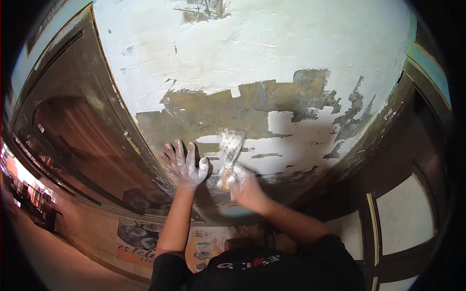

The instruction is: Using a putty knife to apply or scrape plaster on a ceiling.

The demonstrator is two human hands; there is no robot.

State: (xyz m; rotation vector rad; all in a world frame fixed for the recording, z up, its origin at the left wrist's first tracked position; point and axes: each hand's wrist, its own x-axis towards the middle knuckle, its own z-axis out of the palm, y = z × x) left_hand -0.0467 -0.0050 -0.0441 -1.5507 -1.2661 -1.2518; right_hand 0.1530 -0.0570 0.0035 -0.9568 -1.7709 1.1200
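My right hand [239, 182], dusted white and slightly blurred, is closed around the handle of a putty knife [232, 145]. The knife's wide blade points up the wall and is smeared with white filler; it lies over the lower part of a bare brown-grey patch. Whether the blade's edge touches the surface is hard to tell. To its left, my left hand [186, 164] rests flat against the wall [204, 58] with fingers spread, also powdered white. Around the patch the wall is coated white, with ragged edges and rough streaks right of the knife.
A dark wooden door [82, 126] with its frame stands on the left. On the right is another dark wooden frame, with a pale-panelled door or cabinet [405, 216] below it. A printed banner [138, 242] lies low behind my left forearm.
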